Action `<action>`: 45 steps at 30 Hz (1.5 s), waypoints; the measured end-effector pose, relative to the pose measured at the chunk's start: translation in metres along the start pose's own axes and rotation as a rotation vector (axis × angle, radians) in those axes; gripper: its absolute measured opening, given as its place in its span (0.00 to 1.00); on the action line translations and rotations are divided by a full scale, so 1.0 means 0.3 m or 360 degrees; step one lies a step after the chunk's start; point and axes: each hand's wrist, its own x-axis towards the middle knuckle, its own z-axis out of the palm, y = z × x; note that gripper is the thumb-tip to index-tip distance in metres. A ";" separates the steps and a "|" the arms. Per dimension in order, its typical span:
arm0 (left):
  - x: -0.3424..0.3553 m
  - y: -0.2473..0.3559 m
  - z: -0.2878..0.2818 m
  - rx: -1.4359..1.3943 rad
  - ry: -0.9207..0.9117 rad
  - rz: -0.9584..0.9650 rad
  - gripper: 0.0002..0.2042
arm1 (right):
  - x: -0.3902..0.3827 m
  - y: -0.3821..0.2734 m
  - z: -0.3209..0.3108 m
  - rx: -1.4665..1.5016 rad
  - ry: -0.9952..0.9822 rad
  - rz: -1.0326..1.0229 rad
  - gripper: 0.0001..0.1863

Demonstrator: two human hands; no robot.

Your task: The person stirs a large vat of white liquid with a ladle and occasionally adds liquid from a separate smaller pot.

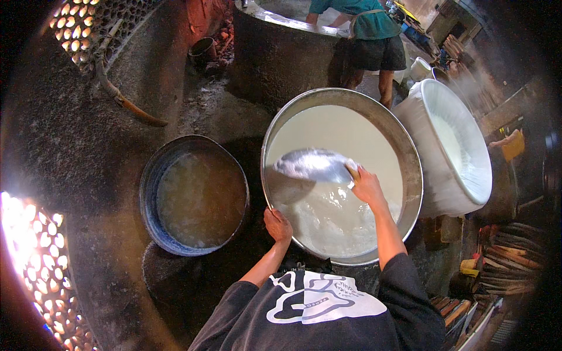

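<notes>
Person scooping milky liquid from a wide metal basin (410, 169).
Right hand (367, 186) fingers closed on a shallow metal pan (313, 165), likely slippery, heavy when full; left hand (277, 225) grips the basin's rim.

Large round metal basin (410, 158): shiny steel, wide rim, set level; holds pale milky-white liquid, frothy toward the near side; left hand (277, 225) rests on the near rim. Shallow metal scoop (313, 164): rounded, silvery, wet; gripped at its right edge by the right hand (367, 186); tilted just above the liquid surface, left of centre.
</notes>
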 end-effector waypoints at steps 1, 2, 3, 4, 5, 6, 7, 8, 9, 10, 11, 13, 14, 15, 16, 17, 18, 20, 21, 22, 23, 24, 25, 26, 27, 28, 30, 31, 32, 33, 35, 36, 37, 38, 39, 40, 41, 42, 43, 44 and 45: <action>-0.001 -0.004 0.001 -0.0001 0.0016 0.0026 0.18 | 0.058 -0.005 0.034 0.0062 -0.0017 0.0119 0.25; -0.003 -0.011 0.006 0.0036 0.0023 0.0007 0.19 | 0.112 -0.008 0.073 0.0124 -0.0035 0.0237 0.24; -0.001 -0.011 0.013 0.0072 0.0027 -0.0004 0.19 | 0.141 -0.004 0.094 0.0187 -0.0048 0.0360 0.23; -0.003 -0.011 0.020 0.0108 0.0030 -0.0015 0.19 | 0.150 0.011 0.107 0.0164 -0.0128 0.0378 0.23; -0.002 -0.004 0.014 0.0141 0.0008 -0.0028 0.19 | 0.160 0.019 0.121 0.0146 -0.0212 0.0386 0.23; -0.004 0.003 0.008 0.0172 -0.0016 -0.0041 0.19 | 0.164 0.029 0.135 0.0128 -0.0294 0.0396 0.22; -0.006 0.011 0.005 0.0204 -0.0043 -0.0052 0.19 | 0.153 0.043 0.155 0.0088 -0.0348 0.0410 0.22; -0.004 0.009 0.005 0.0199 0.0013 -0.0012 0.19 | 0.133 0.052 0.182 0.0050 -0.0403 0.0410 0.22; -0.005 -0.001 0.009 0.0198 0.0072 0.0021 0.19 | 0.108 0.044 0.187 0.0011 -0.0464 0.0405 0.22; -0.006 -0.011 0.013 0.0197 0.0129 0.0056 0.19 | 0.069 0.052 0.177 -0.0091 -0.0496 0.0195 0.24; -0.008 -0.011 0.020 0.0212 0.0126 0.0057 0.19 | 0.034 0.091 0.208 -0.0099 -0.0502 0.0195 0.22; -0.005 -0.016 0.027 0.0249 0.0131 0.0054 0.19 | -0.020 0.172 0.287 -0.0111 -0.0516 0.0180 0.19; -0.003 -0.022 0.028 0.0247 0.0138 0.0059 0.18 | -0.054 0.190 0.296 -0.0086 -0.0531 0.0209 0.19; 0.001 -0.027 0.025 0.0245 0.0147 0.0062 0.18 | -0.089 0.193 0.283 -0.0060 -0.0546 0.0235 0.19; 0.003 -0.032 0.022 0.0243 0.0155 0.0065 0.18 | -0.123 0.203 0.280 -0.0036 -0.0561 0.0261 0.19; 0.003 -0.019 0.021 0.0259 0.0128 0.0061 0.18 | -0.164 0.243 0.303 -0.0064 -0.0563 0.0243 0.20; 0.006 -0.006 0.017 0.0279 0.0102 0.0057 0.18 | -0.199 0.293 0.341 -0.0089 -0.0567 0.0223 0.20; 0.002 0.001 0.023 0.0322 0.0182 0.0093 0.18 | -0.262 0.378 0.396 -0.0101 -0.0620 0.0248 0.23; 0.003 -0.006 0.021 0.0334 0.0179 0.0088 0.18 | -0.286 0.380 0.378 -0.0082 -0.0639 0.0292 0.23; 0.007 -0.014 0.014 0.0346 0.0176 0.0084 0.18 | -0.318 0.388 0.350 -0.0063 -0.0659 0.0337 0.24; 0.011 -0.006 0.011 0.0348 0.0159 0.0088 0.18 | -0.350 0.397 0.322 -0.0048 -0.0672 0.0398 0.24; 0.009 0.007 0.002 0.0348 0.0072 0.0020 0.19 | -0.386 0.427 0.326 -0.0029 -0.0651 0.0411 0.23; 0.007 0.011 0.003 0.0330 0.0091 0.0022 0.19 | -0.430 0.470 0.331 -0.0009 -0.0631 0.0424 0.22; 0.007 0.013 0.006 0.0310 0.0111 0.0025 0.20 | -0.469 0.510 0.331 0.0009 -0.0608 0.0436 0.22; 0.009 0.008 0.006 0.0294 0.0136 0.0024 0.20 | -0.499 0.531 0.311 0.0013 -0.0607 0.0418 0.21; 0.013 0.001 0.002 0.0270 0.0095 -0.0014 0.21 | -0.533 0.553 0.280 0.0017 -0.0605 0.0401 0.21; 0.016 -0.003 0.001 0.0291 0.0051 -0.0056 0.21 | -0.605 0.619 0.232 0.0072 -0.0568 0.0443 0.21; 0.019 -0.006 0.000 0.0300 0.0028 -0.0076 0.21 | -0.643 0.665 0.220 0.0126 -0.0533 0.0500 0.22; 0.020 -0.007 0.003 0.0311 0.0031 -0.0071 0.21 | -0.670 0.698 0.198 0.0178 -0.0497 0.0563 0.22; 0.021 -0.015 0.000 0.0320 0.0033 -0.0055 0.21 | -0.679 0.707 0.148 0.0183 -0.0520 0.0567 0.24; 0.024 -0.029 -0.004 0.0336 0.0034 -0.0022 0.21 | -0.702 0.723 0.020 0.0189 -0.0563 0.0578 0.27; 0.025 -0.041 0.000 0.0336 0.0071 -0.0013 0.21 | -0.705 0.735 -0.033 0.0186 -0.0521 0.0550 0.27; 0.024 -0.037 -0.002 0.0342 0.0045 -0.0039 0.21 | -0.708 0.750 -0.081 0.0184 -0.0478 0.0528 0.28; 0.023 -0.019 -0.004 0.0345 0.0016 -0.0059 0.21 | -0.707 0.775 -0.112 0.0183 -0.0430 0.0512 0.29; 0.020 -0.014 -0.006 0.0347 -0.0010 -0.0088 0.21 | -0.694 0.803 -0.142 0.0191 -0.0400 0.0499 0.28; 0.021 -0.015 -0.008 0.0363 0.0022 -0.0062 0.21 | -0.668 0.823 -0.170 0.0297 -0.0385 0.0578 0.27; 0.025 -0.021 -0.010 0.0381 0.0054 -0.0035 0.21 | -0.633 0.830 -0.203 0.0407 -0.0369 0.0657 0.27; 0.023 -0.020 -0.005 0.0393 0.0073 -0.0006 0.21 | -0.604 0.843 -0.193 0.0369 -0.0175 0.0653 0.27; 0.020 -0.022 -0.003 0.0398 0.0090 0.0012 0.21 | -0.567 0.861 -0.146 0.0331 0.0018 0.0646 0.27; 0.016 -0.015 -0.007 0.0403 0.0110 0.0026 0.21 | -0.526 0.877 -0.086 0.0290 0.0210 0.0632 0.27; 0.014 -0.005 0.001 0.0397 0.0115 0.0047 0.21 | -0.491 0.912 -0.008 0.0177 0.0392 0.0527 0.27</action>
